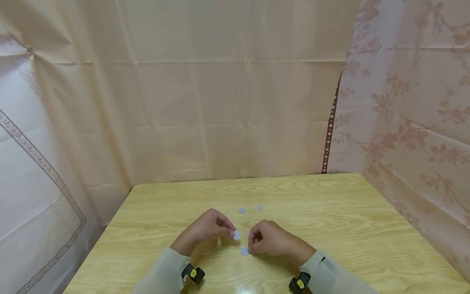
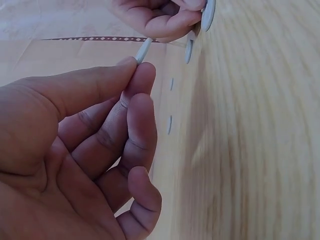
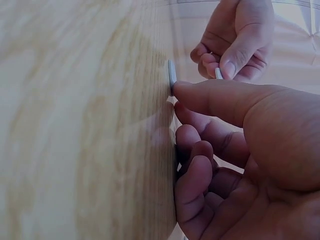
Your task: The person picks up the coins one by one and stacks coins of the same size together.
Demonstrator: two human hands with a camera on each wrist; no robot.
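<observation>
My left hand pinches a flat white disc between thumb and forefinger, just above the table. In the left wrist view this disc stands edge-on at the fingertips, while the other fingers curl loosely below. My right hand is low on the tabletop, its thumb and forefinger at the rim of another white disc. Seen from the right wrist, the thumb touches the near end of that disc; the forefinger's contact is hard to make out. A third disc is mostly hidden behind the right hand.
Two smaller pale discs lie farther back, one on the left and one on the right. The wood-grain table ends at a beige curtain. A floral curtain hangs on the right, a white one on the left.
</observation>
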